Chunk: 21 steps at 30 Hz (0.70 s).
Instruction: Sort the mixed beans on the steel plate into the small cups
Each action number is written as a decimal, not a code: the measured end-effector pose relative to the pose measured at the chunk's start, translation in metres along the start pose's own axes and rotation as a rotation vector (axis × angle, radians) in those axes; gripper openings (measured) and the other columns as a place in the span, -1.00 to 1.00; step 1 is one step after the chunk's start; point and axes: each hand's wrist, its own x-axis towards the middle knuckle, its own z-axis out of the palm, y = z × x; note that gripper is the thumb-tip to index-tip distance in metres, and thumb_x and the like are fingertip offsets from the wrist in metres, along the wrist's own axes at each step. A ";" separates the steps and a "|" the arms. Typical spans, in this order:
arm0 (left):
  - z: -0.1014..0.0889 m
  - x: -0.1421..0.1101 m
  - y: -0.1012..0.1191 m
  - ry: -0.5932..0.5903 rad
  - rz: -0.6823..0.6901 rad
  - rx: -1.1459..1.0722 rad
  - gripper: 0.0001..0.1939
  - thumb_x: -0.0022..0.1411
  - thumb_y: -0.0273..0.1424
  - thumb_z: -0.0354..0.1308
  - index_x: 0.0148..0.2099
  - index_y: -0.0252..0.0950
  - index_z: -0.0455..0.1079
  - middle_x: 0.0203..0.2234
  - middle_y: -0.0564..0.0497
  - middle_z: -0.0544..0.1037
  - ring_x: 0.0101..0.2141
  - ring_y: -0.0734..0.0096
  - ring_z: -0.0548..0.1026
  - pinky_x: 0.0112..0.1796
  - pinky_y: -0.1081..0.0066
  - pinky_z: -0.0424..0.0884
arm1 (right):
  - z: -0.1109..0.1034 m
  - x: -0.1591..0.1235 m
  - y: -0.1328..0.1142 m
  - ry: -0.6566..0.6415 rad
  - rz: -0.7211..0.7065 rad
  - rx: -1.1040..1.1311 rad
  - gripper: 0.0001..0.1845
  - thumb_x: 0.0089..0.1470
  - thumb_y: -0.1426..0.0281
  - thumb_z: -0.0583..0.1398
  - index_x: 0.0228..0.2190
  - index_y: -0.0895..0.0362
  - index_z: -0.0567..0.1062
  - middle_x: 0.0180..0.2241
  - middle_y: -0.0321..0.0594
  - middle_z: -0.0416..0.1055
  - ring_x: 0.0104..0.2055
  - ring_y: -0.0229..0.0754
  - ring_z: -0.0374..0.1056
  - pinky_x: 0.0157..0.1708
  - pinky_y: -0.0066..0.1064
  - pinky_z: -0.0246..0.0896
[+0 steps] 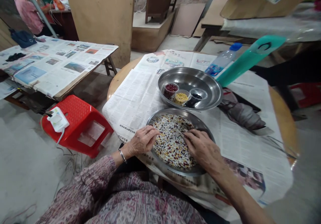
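Note:
A steel tray full of mixed white, black, red and yellow beans lies on the newspaper-covered round table. My left hand rests on the tray's left rim, fingers curled together and touching the beans. My right hand lies on the beans at the right, fingers bent and pressed down into them. Behind it a steel bowl holds three small cups: red beans, yellow beans and black beans.
A plastic bottle and a teal board lie behind the bowl; a grey cloth bundle is to the right. A red stool with a white charger stands on the left. Another papered table and a person in pink are far left.

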 end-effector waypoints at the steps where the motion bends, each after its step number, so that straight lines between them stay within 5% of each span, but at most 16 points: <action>1: 0.001 0.000 0.000 -0.006 -0.003 -0.002 -0.83 0.38 -0.54 -0.05 -0.04 -0.35 0.31 -0.24 -0.09 0.50 -0.14 0.35 0.47 -0.08 0.29 0.52 | -0.002 -0.007 -0.002 -0.016 0.000 0.019 -0.75 0.24 0.32 0.05 -0.23 0.11 0.51 -0.17 -0.06 0.46 -0.11 -0.01 0.34 -0.11 -0.15 0.34; 6: 0.000 0.000 0.001 -0.036 -0.010 -0.009 -0.84 0.38 -0.53 -0.06 -0.05 -0.35 0.31 -0.25 -0.08 0.50 -0.16 0.34 0.47 -0.08 0.26 0.51 | -0.010 -0.026 -0.046 -0.088 -0.057 0.262 -0.76 0.26 0.29 0.06 -0.12 0.06 0.45 -0.15 -0.11 0.42 -0.14 -0.13 0.40 -0.12 -0.27 0.39; 10: -0.002 0.003 0.001 -0.057 0.024 0.001 -0.85 0.38 -0.53 -0.06 -0.07 -0.36 0.30 -0.30 -0.07 0.51 -0.24 0.35 0.47 -0.13 0.25 0.50 | 0.001 -0.005 -0.069 -0.114 -0.166 0.352 -0.76 0.25 0.38 0.06 -0.11 0.04 0.46 -0.13 -0.12 0.43 -0.06 -0.12 0.37 -0.08 -0.25 0.39; 15: -0.003 0.003 -0.001 -0.041 0.057 0.006 -0.83 0.35 -0.55 -0.05 -0.06 -0.36 0.30 -0.28 -0.08 0.53 -0.22 0.33 0.48 -0.13 0.27 0.48 | 0.008 0.030 -0.042 -0.041 -0.056 0.161 -0.68 0.16 0.54 0.03 -0.17 0.09 0.52 -0.18 -0.07 0.44 -0.09 -0.04 0.37 -0.16 -0.23 0.39; 21: 0.000 0.001 -0.003 -0.114 0.045 0.029 -0.81 0.36 -0.51 -0.06 -0.05 -0.36 0.33 -0.28 -0.08 0.55 -0.21 0.37 0.48 -0.09 0.31 0.43 | 0.000 0.040 -0.023 -0.026 0.018 0.234 -0.74 0.24 0.33 0.04 -0.22 0.07 0.53 -0.28 -0.17 0.49 -0.32 -0.16 0.43 -0.28 -0.30 0.35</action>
